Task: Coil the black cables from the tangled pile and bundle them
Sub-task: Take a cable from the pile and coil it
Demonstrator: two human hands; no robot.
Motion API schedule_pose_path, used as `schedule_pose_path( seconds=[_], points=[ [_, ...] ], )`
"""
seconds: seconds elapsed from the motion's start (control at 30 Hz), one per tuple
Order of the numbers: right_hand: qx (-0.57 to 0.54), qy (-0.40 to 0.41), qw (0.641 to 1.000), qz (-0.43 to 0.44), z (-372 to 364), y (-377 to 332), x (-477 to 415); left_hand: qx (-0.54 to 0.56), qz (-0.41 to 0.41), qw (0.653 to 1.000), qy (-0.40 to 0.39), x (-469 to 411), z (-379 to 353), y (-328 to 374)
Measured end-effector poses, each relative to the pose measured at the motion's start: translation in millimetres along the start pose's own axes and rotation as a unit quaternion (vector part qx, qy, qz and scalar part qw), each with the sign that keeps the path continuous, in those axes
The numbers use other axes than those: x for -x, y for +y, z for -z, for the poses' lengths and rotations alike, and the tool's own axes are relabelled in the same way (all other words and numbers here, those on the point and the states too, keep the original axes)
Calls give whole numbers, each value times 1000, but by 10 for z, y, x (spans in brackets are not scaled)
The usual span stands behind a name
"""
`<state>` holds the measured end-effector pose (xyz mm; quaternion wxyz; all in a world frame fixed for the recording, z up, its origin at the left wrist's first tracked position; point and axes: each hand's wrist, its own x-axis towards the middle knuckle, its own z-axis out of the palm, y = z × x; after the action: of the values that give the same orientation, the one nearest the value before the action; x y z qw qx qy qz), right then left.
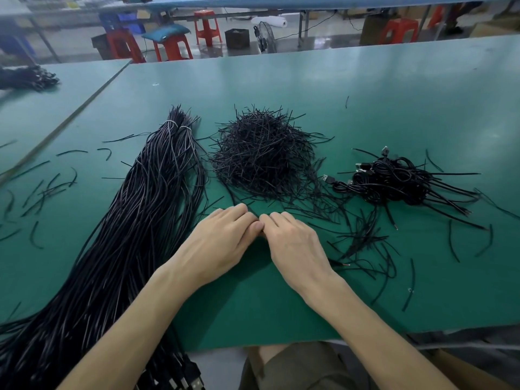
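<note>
**Early going: a small coiled heap, most of the cables left**

The near edge of the green table [253, 305] runs right below the forearms. At the near left the USB plug ends [185, 375] of the long cable sheaf [135, 235] hang over that edge, so a careless tug could drag them off.

The left hand [225, 235] and right hand [292, 237] rest knuckles up at the table's middle, with thumbs and fingertips meeting. The fingers bend down onto the surface. Whether they pinch a thin strand between them is hidden, so I cannot tell the grip.

The sheaf lies just left of the hands. It runs far into the scene, where two pale bands [177, 125] cinch it. It looks uncoiled and holds most of the stock.

Loose black offcuts [365, 243] lie to the right of the hands, and more lie scattered at the far left. Beyond the hands sits a bristly mound of short black ties [264, 156]. To its right, well apart from the sheaf, is a small heap of coiled cables [394, 181] with plugs showing, which is likely the finished work.

Bare green between the hands and the near edge gives room for winding, and the far half of the table is mostly open too. Farther off are red stools [206, 26] and a floor fan [266, 38].
</note>
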<state>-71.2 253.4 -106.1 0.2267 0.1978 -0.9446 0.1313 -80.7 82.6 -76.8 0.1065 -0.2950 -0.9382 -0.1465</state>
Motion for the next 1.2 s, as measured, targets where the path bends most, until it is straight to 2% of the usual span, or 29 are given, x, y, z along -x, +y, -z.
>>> schedule_pose_path(
  seconds=[0.1,0.2,0.33,0.43,0.53,0.57,0.63,0.73,0.97,1.03,1.13,1.2],
  points=[
    [4,8,1000,-6,5,9,3,20,43,997,-63,-13,-1,12],
    [5,-20,1000,-3,-11,15,10,14,82,991,-103,-29,-9,-7],
    [2,-11,1000,16,-25,33,-12,21,74,996,-50,-15,-39,-16],
    [23,56,997,-40,1,34,-36,13,94,995,13,-19,-46,-73],
    [-4,125,983,-133,49,57,-41,52,178,979,86,-8,-29,-198],
    [-5,124,980,-159,54,66,-44,79,209,969,107,-3,-21,-230],
    [40,71,977,-198,55,78,-45,115,254,951,131,0,-11,-257],
    [78,-14,968,-236,19,103,-27,129,272,945,125,-1,-20,-245],
    [69,-45,961,-264,26,134,-43,157,262,948,93,-5,-22,-184],
    [51,-36,964,-257,30,134,-44,158,257,949,88,-5,-27,-175],
    [-14,21,972,-235,72,125,-50,155,263,949,79,-9,-57,-202],
    [-72,57,973,-210,84,120,-47,181,290,937,79,-21,-85,-238]
  ],
)
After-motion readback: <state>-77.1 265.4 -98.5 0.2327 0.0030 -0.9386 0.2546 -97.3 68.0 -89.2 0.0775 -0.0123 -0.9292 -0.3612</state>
